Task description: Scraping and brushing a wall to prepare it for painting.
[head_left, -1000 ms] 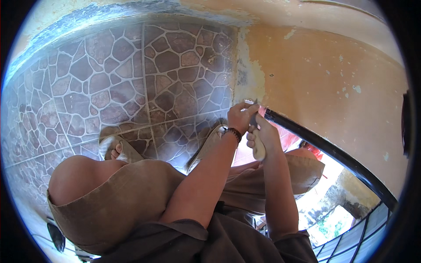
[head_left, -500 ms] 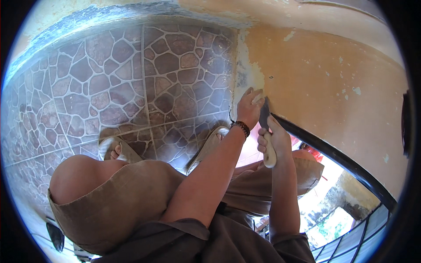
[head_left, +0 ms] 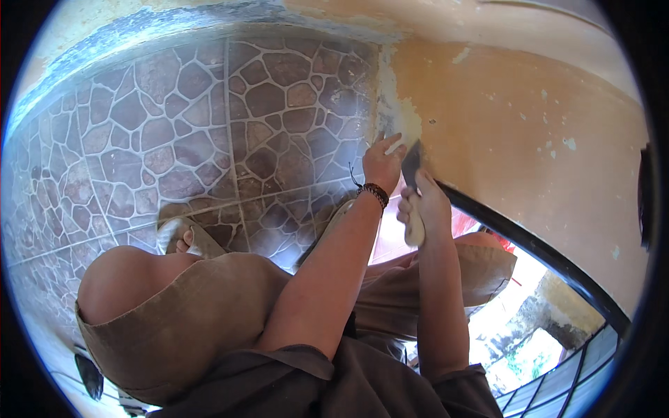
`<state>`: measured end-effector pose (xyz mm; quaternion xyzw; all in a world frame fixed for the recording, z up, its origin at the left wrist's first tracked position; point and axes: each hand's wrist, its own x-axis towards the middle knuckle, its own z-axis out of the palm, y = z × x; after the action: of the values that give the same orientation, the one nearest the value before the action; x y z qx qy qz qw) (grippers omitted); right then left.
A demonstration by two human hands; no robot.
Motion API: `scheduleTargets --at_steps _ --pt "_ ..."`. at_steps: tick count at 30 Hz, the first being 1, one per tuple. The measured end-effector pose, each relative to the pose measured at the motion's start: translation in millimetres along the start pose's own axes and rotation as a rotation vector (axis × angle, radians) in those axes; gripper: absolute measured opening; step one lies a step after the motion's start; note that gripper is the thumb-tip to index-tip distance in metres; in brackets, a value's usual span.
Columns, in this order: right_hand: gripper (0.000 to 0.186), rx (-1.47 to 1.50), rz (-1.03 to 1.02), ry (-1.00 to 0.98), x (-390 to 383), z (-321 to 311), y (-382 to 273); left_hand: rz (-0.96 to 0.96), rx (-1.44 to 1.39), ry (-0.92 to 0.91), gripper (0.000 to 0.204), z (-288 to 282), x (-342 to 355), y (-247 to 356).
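My right hand (head_left: 430, 203) is wrapped round the pale handle of a putty knife (head_left: 415, 224), its dark blade pointing up and away from me. The blade's tip is close to the lower part of the orange wall (head_left: 502, 132), beside a bare patch of paint (head_left: 408, 120). Just left of the blade, my left hand (head_left: 385, 161) reaches to the foot of the wall with its fingers apart, a braided bracelet on the wrist. Nothing shows in that hand, though whether its fingertips touch the wall cannot be made out.
Stone-patterned floor tiles (head_left: 174, 139) spread to the left, under my sandalled foot (head_left: 185, 237). A dark frame edge (head_left: 536, 244) runs along the wall's end at right, with a bright opening below it. My bent knees lie close under my arms.
Both hands have shifted slightly left, the right one also a little up, carrying the putty knife. The blade is now more tilted to the right at its tip.
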<state>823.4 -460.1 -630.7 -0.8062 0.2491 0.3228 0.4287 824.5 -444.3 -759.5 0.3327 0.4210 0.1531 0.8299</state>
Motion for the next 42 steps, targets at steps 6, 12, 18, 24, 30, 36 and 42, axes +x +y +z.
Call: scheduleTargets --at_steps 6,12,18,24,30,36,42 --pt "0.027 0.05 0.002 -0.006 6.3 13.7 -6.4 -0.012 -0.055 0.013 0.031 5.5 2.4 4.2" --pt "0.029 0.098 -0.005 -0.023 -8.0 -10.0 -6.9 -0.005 -0.021 0.052 0.031 -7.1 11.3 13.7" --pt "0.026 0.084 -0.044 -0.023 5.3 10.4 -7.6 -0.014 -0.043 -0.048 0.03 1.9 12.7 27.6" --pt "0.023 0.048 -0.055 -0.065 -2.1 7.3 -12.7 0.003 -0.098 -0.044 0.031 -4.2 27.0 19.8" --pt "0.019 0.091 -0.083 -0.094 -6.0 2.2 -13.8 0.139 -0.209 -0.104 0.04 23.8 44.0 13.2" --pt "0.031 -0.011 -0.156 -0.101 -61.5 -37.7 -46.6 0.338 0.285 -0.174 0.058 43.2 15.0 23.9" --pt "0.038 -0.121 -0.335 -0.106 -61.0 -27.7 -74.8 0.447 0.402 -0.284 0.058 39.5 -31.3 11.1"
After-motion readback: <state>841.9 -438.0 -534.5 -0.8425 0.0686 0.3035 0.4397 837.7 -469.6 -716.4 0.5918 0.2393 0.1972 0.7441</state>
